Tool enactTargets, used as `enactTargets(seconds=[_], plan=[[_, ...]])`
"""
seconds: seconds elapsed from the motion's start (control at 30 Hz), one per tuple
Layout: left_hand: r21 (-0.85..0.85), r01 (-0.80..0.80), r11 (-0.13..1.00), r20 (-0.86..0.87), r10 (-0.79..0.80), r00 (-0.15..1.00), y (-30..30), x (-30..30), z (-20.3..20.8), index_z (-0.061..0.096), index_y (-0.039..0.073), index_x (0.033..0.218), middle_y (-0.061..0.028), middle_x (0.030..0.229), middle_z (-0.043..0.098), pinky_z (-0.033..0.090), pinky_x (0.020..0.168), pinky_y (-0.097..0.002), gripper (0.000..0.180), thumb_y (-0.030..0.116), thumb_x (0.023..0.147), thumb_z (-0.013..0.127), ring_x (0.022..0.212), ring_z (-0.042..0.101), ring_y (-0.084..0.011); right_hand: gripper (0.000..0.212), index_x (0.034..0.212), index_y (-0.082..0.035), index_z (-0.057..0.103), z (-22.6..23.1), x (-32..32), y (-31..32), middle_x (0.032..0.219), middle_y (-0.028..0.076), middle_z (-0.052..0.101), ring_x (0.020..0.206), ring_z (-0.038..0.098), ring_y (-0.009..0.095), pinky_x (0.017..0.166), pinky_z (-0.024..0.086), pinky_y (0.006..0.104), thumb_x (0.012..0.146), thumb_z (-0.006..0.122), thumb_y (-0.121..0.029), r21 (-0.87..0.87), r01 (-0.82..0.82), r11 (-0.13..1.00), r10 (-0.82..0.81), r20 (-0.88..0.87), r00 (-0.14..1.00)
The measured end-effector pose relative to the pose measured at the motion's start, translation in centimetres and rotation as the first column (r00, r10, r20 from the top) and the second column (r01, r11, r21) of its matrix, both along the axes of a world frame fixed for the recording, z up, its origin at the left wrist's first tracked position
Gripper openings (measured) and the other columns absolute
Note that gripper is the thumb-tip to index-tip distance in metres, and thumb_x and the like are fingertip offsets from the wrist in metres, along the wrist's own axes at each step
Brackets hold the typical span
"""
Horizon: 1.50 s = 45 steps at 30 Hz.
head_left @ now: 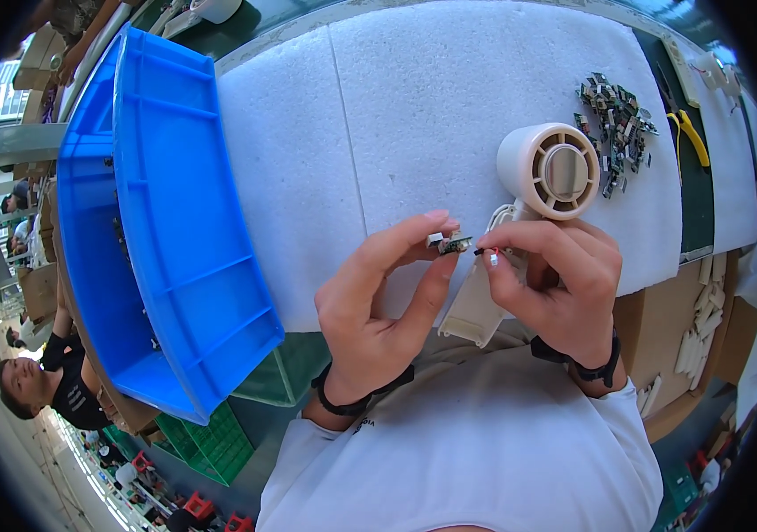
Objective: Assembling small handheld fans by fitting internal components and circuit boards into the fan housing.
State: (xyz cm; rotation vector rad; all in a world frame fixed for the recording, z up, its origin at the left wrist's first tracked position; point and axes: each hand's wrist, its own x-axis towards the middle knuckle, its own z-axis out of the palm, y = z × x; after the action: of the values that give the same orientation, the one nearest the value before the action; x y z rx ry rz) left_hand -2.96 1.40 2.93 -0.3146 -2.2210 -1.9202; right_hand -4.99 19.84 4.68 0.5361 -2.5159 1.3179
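Between the thumb and fingers of my left hand [378, 297] is a small circuit board [455, 244] with a pale block on one end. My right hand [560, 270] pinches a thin wire with a small white connector [494, 260], close to the board but apart from it. Beneath my right hand lies a cream handheld fan [520, 168], its round slotted head pointing away from me. The fan's handle [476, 306] is opened up and runs down toward my body; wires show near its upper end. My right fingers hide part of the handle.
A blue plastic bin [179, 222] stands tilted at the left. Several small circuit boards [616, 124] are heaped on the white foam sheet [414, 106] at the far right, near yellow-handled pliers [690, 142]. At lower right a cardboard box [662, 328] holds cream pieces. Another person [59, 386] is at the left.
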Motion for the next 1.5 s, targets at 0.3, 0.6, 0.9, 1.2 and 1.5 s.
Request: enactTargets(seconds=[0.3, 0.6, 0.9, 1.2, 1.5], plan=[[-0.089, 0.068, 0.994, -0.056, -0.073, 0.996, -0.2, -0.4, 1.0, 0.072, -0.001, 0.108, -0.0149, 0.104, 0.072, 0.057, 0.076, -0.0287, 0.031, -0.012, 0.08, 0.072, 0.088, 0.072, -0.022, 0.018, 0.085, -0.008, 0.072, 0.3, 0.0, 0.6, 0.056, -0.003, 0.054, 0.044, 0.043, 0.007, 0.044, 0.032, 0.0234, 0.068, 0.076, -0.002, -0.088, -0.036, 0.996, 0.037, 0.014, 0.999], [-0.017, 0.174, 0.985, -0.028, -0.174, 0.984, -0.9, -0.9, 0.9, 0.073, 0.0, 0.108, -0.0166, 0.104, 0.072, 0.057, 0.077, -0.0292, 0.031, -0.014, 0.08, 0.07, 0.09, 0.071, -0.0224, 0.021, 0.088, -0.007, 0.073, 0.2, -0.1, 1.3, 0.06, -0.002, 0.059, 0.043, 0.044, 0.005, 0.043, 0.031, 0.0216, 0.069, 0.078, -0.002, -0.147, -0.136, 0.98, 0.147, 0.069, 0.987], [0.148, 0.317, 0.937, 0.155, -0.339, 0.928, -1.9, -1.3, 1.6, 0.073, -0.003, 0.105, -0.0199, 0.103, 0.07, 0.056, 0.077, -0.0282, 0.028, -0.017, 0.081, 0.068, 0.09, 0.07, -0.0213, 0.026, 0.094, -0.01, 0.075, 0.1, -0.2, 2.1, 0.072, 0.001, 0.07, 0.044, 0.048, 0.007, 0.045, 0.036, 0.0215, 0.071, 0.079, 0.001, -0.263, -0.201, 0.944, 0.247, 0.154, 0.957], [0.117, 0.335, 0.935, 0.184, -0.352, 0.918, -2.1, -1.5, 1.6, 0.074, -0.003, 0.104, -0.0205, 0.101, 0.07, 0.056, 0.074, -0.0276, 0.027, -0.016, 0.081, 0.068, 0.088, 0.069, -0.0205, 0.028, 0.096, -0.01, 0.075, -0.3, -0.6, 2.0, 0.071, 0.0, 0.068, 0.044, 0.047, 0.007, 0.044, 0.035, 0.0224, 0.071, 0.079, 0.002, -0.275, -0.23, 0.934, 0.278, 0.15, 0.949], [0.167, 0.281, 0.945, 0.159, -0.307, 0.938, -1.4, -1.3, 1.5, 0.073, 0.0, 0.109, -0.0157, 0.101, 0.071, 0.057, 0.078, -0.0284, 0.033, -0.016, 0.08, 0.069, 0.089, 0.071, -0.0202, 0.027, 0.096, -0.009, 0.075, 0.3, -0.3, 1.9, 0.063, -0.002, 0.061, 0.045, 0.044, 0.004, 0.042, 0.028, 0.0216, 0.071, 0.082, 0.0, -0.283, -0.183, 0.941, 0.239, 0.177, 0.955]])
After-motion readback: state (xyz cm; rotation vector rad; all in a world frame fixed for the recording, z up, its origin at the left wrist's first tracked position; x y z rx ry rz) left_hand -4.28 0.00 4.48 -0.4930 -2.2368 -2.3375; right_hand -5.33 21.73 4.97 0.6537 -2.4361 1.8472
